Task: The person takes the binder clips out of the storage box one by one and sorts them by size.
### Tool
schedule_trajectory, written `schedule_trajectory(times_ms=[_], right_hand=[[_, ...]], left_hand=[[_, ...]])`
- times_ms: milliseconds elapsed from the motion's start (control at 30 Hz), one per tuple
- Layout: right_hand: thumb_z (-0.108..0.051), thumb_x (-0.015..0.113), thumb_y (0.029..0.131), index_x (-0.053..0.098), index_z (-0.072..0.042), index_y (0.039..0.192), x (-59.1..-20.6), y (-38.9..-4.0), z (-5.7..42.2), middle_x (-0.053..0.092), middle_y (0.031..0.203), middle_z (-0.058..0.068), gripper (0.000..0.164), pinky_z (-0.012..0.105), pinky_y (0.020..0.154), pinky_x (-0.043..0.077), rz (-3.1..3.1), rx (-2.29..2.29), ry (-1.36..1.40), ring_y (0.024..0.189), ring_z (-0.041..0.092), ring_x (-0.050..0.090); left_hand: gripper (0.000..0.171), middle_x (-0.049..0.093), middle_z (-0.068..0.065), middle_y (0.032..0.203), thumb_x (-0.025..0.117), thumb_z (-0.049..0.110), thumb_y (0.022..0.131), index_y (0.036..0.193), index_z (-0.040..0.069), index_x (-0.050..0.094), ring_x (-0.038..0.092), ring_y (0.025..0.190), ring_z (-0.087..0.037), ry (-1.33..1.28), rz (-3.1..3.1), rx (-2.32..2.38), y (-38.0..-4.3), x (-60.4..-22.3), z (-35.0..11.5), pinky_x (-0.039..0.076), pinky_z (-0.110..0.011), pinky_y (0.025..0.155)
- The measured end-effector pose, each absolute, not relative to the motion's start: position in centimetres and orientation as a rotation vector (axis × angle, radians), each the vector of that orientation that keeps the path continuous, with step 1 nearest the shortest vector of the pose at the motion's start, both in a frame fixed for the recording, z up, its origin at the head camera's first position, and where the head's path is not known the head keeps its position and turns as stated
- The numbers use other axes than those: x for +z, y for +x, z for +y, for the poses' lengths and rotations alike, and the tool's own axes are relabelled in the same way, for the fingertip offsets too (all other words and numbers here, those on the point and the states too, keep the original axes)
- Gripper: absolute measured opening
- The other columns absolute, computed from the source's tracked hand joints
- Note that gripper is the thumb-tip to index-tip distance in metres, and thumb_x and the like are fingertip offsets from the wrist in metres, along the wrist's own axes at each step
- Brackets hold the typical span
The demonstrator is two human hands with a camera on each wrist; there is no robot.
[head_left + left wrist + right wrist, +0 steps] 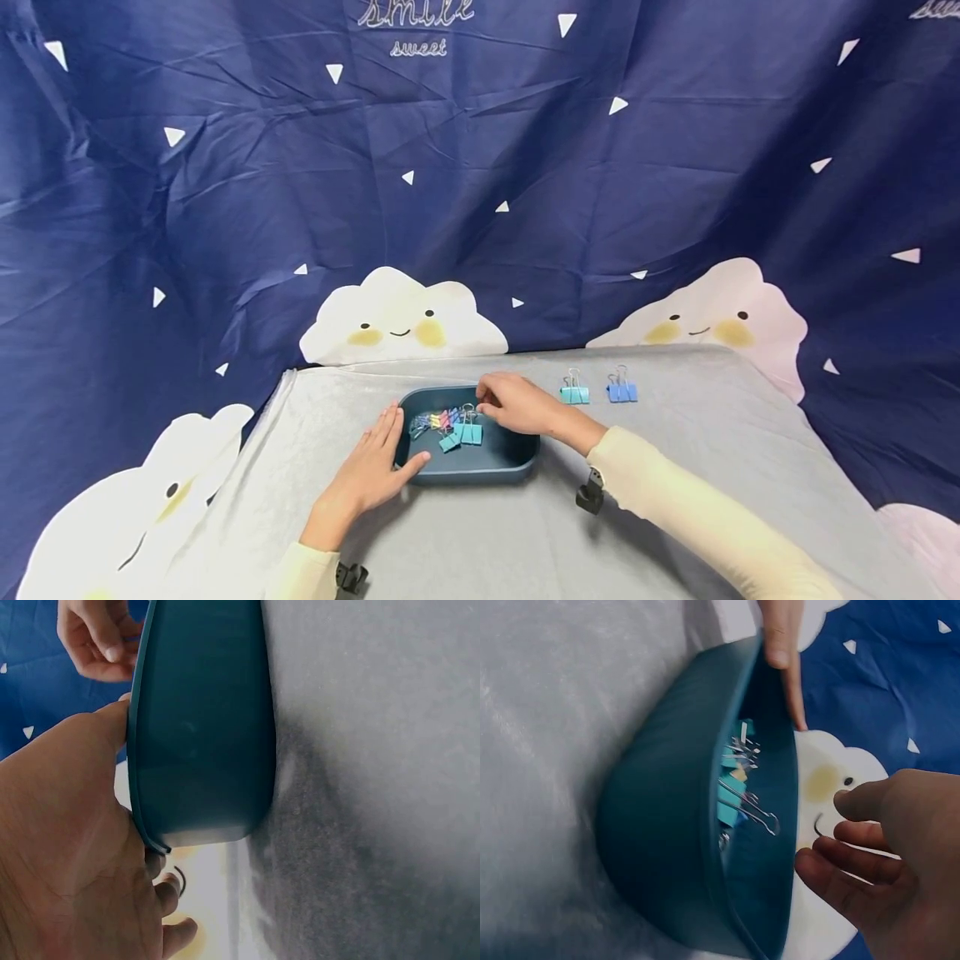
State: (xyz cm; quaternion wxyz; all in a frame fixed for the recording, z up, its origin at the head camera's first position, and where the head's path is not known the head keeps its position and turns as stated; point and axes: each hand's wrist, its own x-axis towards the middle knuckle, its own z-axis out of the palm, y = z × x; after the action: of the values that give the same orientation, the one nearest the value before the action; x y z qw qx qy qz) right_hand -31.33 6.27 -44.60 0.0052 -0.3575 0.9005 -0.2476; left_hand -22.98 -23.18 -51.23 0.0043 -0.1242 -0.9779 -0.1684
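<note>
A dark teal plastic tray point(472, 477) stands on the cloth-covered table. Inside lie two turquoise binder clips point(468, 433) and a row of small multicoloured binder clips point(437, 419). My left hand point(367, 467) rests on the tray's left end, fingers straight along the rim and thumb spread over the near edge. My right hand point(517, 404) hovers above the tray's far right part, fingers loosely bent. The right wrist view shows a gap between its thumb point(862, 801) and fingers, with nothing held; wire handles point(757, 814) of a clip rise inside the tray nearby.
To the right of the tray, a turquoise binder clip point(574, 394) and a blue binder clip point(622, 392) stand on the grey cloth point(480, 542). A navy curtain point(480, 167) with clouds and triangles hangs behind the table's far edge.
</note>
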Motion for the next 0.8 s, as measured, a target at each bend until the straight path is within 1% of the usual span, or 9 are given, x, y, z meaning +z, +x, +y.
schedule_trajectory(times_ms=[167,333,433,500,567,600,633,700,800], right_hand=[[-0.02,0.072,0.103,0.066,-0.001,0.129,-45.5,-31.3,4.7,0.069,0.126,0.012,0.033,0.044,0.097,0.058,2.796,-0.674,-1.088,0.112,0.024,0.067],[-0.022,0.072,0.103,0.058,-0.002,0.146,-46.2,-31.5,3.8,0.061,0.146,0.016,0.049,0.049,0.109,0.055,2.769,-0.562,-1.016,0.131,0.031,0.064],[-0.025,0.072,0.104,0.054,-0.006,0.152,-46.9,-31.7,3.5,0.06,0.15,0.014,0.055,0.048,0.11,0.054,2.758,-0.469,-0.996,0.134,0.03,0.063],[-0.027,0.073,0.103,0.056,-0.008,0.148,-47.3,-31.8,3.5,0.064,0.144,0.011,0.052,0.044,0.105,0.057,2.755,-0.416,-0.996,0.126,0.027,0.067],[-0.029,0.075,0.102,0.061,-0.01,0.135,-47.8,-31.9,3.5,0.068,0.127,0.005,0.041,0.04,0.092,0.058,2.75,-0.384,-1.002,0.107,0.022,0.07],[-0.029,0.076,0.101,0.062,-0.011,0.127,-48.0,-31.9,3.5,0.068,0.117,0.002,0.034,0.038,0.085,0.057,2.747,-0.373,-1.005,0.097,0.019,0.068],[-0.03,0.076,0.101,0.061,-0.013,0.118,-48.2,-32.0,3.6,0.067,0.107,0.0,0.028,0.036,0.079,0.054,2.745,-0.368,-1.008,0.089,0.017,0.065],[-0.029,0.077,0.101,0.059,-0.016,0.106,-48.4,-32.0,3.7,0.06,0.092,-0.004,0.023,0.033,0.07,0.047,2.735,-0.372,-1.016,0.076,0.014,0.056],[-0.025,0.076,0.1,0.054,-0.018,0.096,-48.5,-32.0,3.8,0.052,0.083,-0.006,0.024,0.03,0.067,0.04,2.738,-0.378,-1.051,0.072,0.012,0.049]], left_hand=[[0.102,0.009,-0.015,0.18,0.046,0.071,0.104,0.169,-0.001,0.016,0.013,0.167,-0.034,-0.381,-3.065,-0.526,-23.1,-51.2,-23.2,0.02,-0.06,0.134],[0.102,0.01,-0.016,0.18,0.045,0.072,0.104,0.169,-0.001,0.016,0.013,0.167,-0.034,-0.384,-3.069,-0.513,-23.1,-51.3,-23.2,0.02,-0.06,0.134],[0.102,0.009,-0.015,0.18,0.045,0.072,0.104,0.169,-0.001,0.017,0.012,0.167,-0.033,-0.381,-3.065,-0.514,-23.0,-51.3,-23.2,0.02,-0.06,0.134],[0.102,0.008,-0.014,0.18,0.045,0.072,0.104,0.169,-0.001,0.016,0.012,0.167,-0.033,-0.379,-3.067,-0.509,-23.0,-51.3,-23.1,0.02,-0.06,0.134],[0.102,0.008,-0.014,0.18,0.045,0.072,0.104,0.169,-0.001,0.017,0.012,0.167,-0.033,-0.381,-3.066,-0.506,-23.0,-51.3,-23.1,0.02,-0.059,0.134],[0.102,0.008,-0.014,0.18,0.046,0.072,0.104,0.169,-0.001,0.017,0.012,0.167,-0.033,-0.382,-3.066,-0.505,-23.0,-51.2,-23.1,0.02,-0.059,0.134],[0.102,0.008,-0.014,0.18,0.046,0.072,0.104,0.169,-0.001,0.016,0.012,0.167,-0.033,-0.382,-3.067,-0.504,-23.0,-51.2,-23.1,0.02,-0.059,0.134],[0.102,0.009,-0.015,0.18,0.046,0.071,0.104,0.169,-0.001,0.016,0.012,0.167,-0.032,-0.381,-3.07,-0.503,-22.9,-51.2,-23.0,0.02,-0.059,0.134],[0.102,0.008,-0.014,0.18,0.047,0.071,0.104,0.169,-0.001,0.016,0.012,0.167,-0.032,-0.379,-3.071,-0.506,-22.9,-51.1,-23.0,0.02,-0.059,0.134]])
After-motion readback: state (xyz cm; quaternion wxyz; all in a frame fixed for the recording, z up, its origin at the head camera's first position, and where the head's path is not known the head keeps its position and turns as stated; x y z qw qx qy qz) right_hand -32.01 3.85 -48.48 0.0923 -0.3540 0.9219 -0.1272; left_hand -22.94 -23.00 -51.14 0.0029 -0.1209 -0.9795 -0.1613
